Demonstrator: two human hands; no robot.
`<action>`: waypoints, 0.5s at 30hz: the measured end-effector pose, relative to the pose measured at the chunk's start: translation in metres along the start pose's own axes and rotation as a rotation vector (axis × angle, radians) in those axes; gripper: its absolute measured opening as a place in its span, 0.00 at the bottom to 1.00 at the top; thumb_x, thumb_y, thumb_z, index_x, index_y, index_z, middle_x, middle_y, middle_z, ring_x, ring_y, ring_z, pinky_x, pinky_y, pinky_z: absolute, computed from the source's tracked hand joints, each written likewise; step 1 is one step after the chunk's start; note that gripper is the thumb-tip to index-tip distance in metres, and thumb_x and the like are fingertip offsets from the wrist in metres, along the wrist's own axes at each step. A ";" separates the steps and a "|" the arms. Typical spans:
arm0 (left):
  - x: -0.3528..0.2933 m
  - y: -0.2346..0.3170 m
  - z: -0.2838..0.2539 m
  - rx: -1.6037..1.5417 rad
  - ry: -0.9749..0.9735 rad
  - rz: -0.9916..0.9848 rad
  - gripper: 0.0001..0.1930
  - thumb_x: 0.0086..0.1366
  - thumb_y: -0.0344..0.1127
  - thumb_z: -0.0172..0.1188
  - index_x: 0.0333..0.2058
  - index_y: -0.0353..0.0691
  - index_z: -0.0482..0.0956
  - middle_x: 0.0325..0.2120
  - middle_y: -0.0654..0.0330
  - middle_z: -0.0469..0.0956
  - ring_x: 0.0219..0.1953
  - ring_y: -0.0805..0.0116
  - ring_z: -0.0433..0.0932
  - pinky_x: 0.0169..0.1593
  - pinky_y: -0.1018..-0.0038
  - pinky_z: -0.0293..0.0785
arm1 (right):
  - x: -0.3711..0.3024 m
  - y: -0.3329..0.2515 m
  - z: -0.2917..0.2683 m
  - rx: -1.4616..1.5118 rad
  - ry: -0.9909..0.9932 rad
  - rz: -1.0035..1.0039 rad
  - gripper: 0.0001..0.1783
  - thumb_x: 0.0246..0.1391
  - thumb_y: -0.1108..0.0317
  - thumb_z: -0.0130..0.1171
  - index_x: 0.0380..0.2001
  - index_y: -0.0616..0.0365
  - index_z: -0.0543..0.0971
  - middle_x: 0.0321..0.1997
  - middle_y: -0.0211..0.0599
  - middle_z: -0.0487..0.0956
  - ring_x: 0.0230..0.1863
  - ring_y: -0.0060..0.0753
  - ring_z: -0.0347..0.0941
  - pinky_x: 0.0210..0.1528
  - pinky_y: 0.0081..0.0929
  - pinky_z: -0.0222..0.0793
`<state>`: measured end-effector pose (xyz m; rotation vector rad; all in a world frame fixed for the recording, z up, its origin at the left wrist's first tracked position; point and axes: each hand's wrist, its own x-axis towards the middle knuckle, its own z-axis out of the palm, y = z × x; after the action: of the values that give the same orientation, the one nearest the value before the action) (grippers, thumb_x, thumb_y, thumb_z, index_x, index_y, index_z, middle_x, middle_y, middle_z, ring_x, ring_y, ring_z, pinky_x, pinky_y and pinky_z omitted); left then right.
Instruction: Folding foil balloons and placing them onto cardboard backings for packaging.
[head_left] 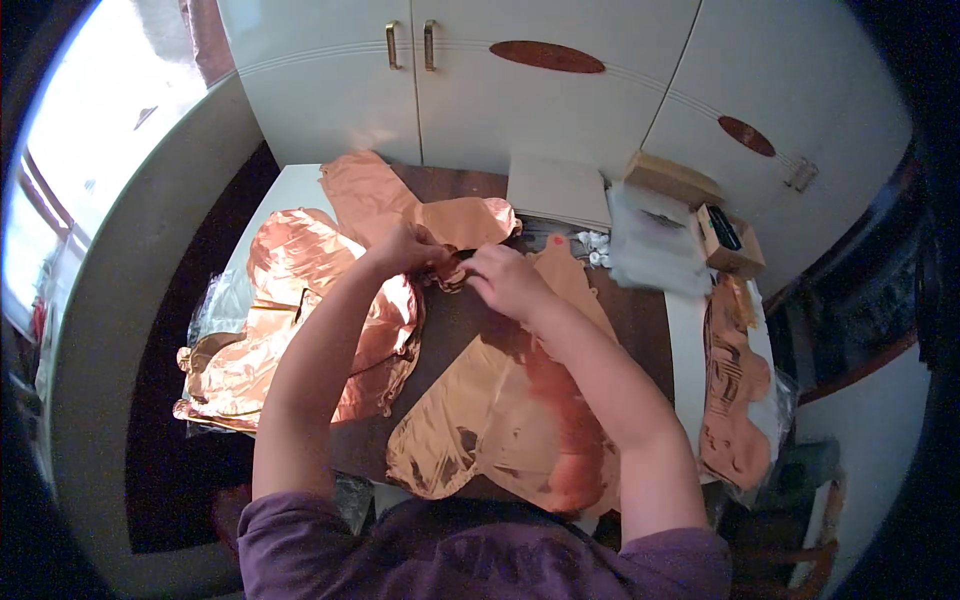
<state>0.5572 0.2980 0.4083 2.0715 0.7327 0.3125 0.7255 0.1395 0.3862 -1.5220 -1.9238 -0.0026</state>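
Both my arms reach over the table to a flat copper-coloured foil balloon (455,222) at the table's far side. My left hand (408,250) is closed on a crumpled, gathered part of its foil. Close by on the right, my right hand (503,280) pinches the same bunched part, where a small dark strip shows between the hands. The exact grip of the fingertips is partly hidden. Another flat foil balloon (450,405) lies below my hands, under my right forearm. Shiny, wrinkled foil balloons (285,340) are heaped at the left.
A dark brown mat (645,330) covers part of the white table. At the back right are a pale flat box (558,190), a clear plastic bag (655,240) and an open cardboard box (735,240). Folded foil (735,390) lies along the right edge. White cabinets (330,80) stand behind.
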 end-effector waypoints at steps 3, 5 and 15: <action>0.002 0.013 -0.004 0.037 0.014 -0.135 0.15 0.58 0.41 0.69 0.32 0.31 0.84 0.24 0.59 0.82 0.24 0.73 0.76 0.30 0.73 0.74 | 0.010 0.002 0.016 -0.124 -0.095 -0.060 0.10 0.51 0.66 0.58 0.35 0.58 0.79 0.40 0.39 0.76 0.45 0.46 0.73 0.47 0.42 0.69; 0.004 0.002 -0.007 0.057 0.015 -0.172 0.17 0.59 0.43 0.68 0.33 0.31 0.84 0.26 0.59 0.83 0.26 0.73 0.77 0.32 0.72 0.74 | 0.013 0.007 0.029 -0.325 -0.132 -0.167 0.08 0.50 0.65 0.56 0.32 0.57 0.79 0.36 0.40 0.75 0.43 0.46 0.73 0.46 0.41 0.69; 0.009 -0.028 -0.004 0.194 0.217 0.245 0.20 0.62 0.43 0.61 0.47 0.34 0.80 0.34 0.53 0.83 0.36 0.66 0.81 0.44 0.69 0.76 | 0.026 0.025 0.039 -0.243 -0.097 -0.023 0.09 0.49 0.66 0.55 0.21 0.58 0.80 0.25 0.39 0.79 0.32 0.44 0.78 0.38 0.41 0.72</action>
<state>0.5516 0.3178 0.3873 2.3421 0.6567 0.6335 0.7254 0.1858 0.3593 -1.6843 -2.0785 -0.1825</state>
